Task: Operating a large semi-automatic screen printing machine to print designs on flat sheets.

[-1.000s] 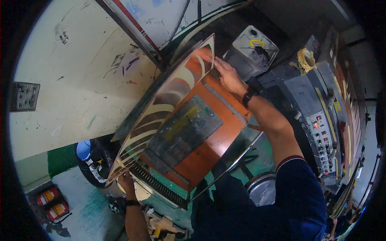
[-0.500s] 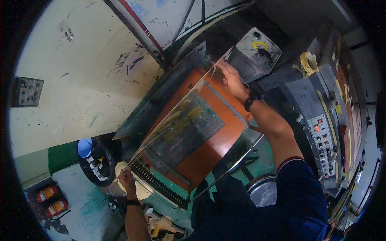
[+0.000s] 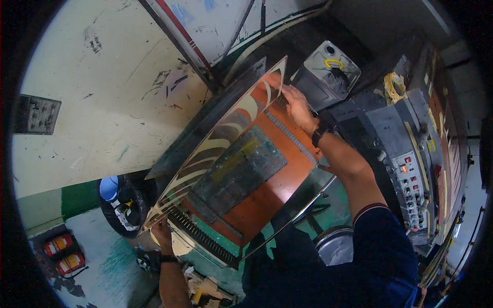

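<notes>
Workshop: pale, stained panel across the upper left of the frame; scuffed green-and-grey floor at lower left.
Machine: grey cabinet at the right edge, fitted with a control panel of knobs and lit displays; roll of tape above it.
Orange board: centre of the frame, with a dark plate on its face and a grey ribbed strip along the upper right side.
Clear sheet: thin, see-through, marked with pale curved bands; runs diagonally from upper centre to lower left, overlapping the board's left side. Contact with the board cannot be told.
Left hand: closed at the sheet's lower end, fingers pinching the edge.
Right hand: at the sheet's upper corner, fingers extended and close together along the edge; whether it grips or only supports cannot be told.
Metal can: just beyond the right hand, yellow handle on top.
Caution, bending: the sheet looks flexible; uneven support between the two ends could make it bow or crease.
Caution, slipping: a loose upper hold could let that corner drop onto the board.
Caution, scratching: dragging the face across the ribbed strip could mark the bands.
Caution, snagging: swinging the upper corner rightward could strike the can.
</notes>
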Demonstrator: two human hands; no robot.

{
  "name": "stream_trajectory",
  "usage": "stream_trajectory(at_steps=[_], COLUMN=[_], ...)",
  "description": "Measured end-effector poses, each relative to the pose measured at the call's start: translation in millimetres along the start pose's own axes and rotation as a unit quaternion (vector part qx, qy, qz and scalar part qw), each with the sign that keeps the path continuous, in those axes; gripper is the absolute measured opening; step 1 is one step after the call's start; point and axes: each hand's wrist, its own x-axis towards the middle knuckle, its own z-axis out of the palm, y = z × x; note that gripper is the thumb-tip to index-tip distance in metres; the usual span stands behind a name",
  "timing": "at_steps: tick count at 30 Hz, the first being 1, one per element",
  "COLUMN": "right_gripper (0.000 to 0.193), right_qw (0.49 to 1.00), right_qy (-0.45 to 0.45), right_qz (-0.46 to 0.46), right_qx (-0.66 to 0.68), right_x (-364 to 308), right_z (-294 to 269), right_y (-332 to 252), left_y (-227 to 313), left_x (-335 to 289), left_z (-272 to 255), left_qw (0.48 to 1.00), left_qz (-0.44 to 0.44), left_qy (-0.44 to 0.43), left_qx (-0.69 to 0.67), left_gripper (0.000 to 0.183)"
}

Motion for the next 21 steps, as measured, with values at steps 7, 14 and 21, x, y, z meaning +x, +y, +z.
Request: stream_trajectory(at_steps=[7,14,21], right_gripper=[0.067,0.051,0.057], right_qw=[0.996,0.957,0.974], right_qy=[-0.032,-0.028,0.084], right_qz=[0.053,0.149,0.064], right_qx=[0.058,0.247,0.201], right_x=[5.1,36.4,50.0], right_z=[-18.1,-52.6,-76.2], right_y=[-11.1,-55.5,-73.5], left_y=[15.2,-17.8,11.6], left_x=[3.0,-7.6,-13.3], left_z=[-7.4,3.9,-7.6], left_qw=[0.996,0.995,0.994], left_qz=[-0.017,-0.055,-0.084], left_qy=[-0.058,-0.065,0.026], left_qx=[-0.064,0.058,-0.066], left_gripper=[0.016,0.018,0.044])
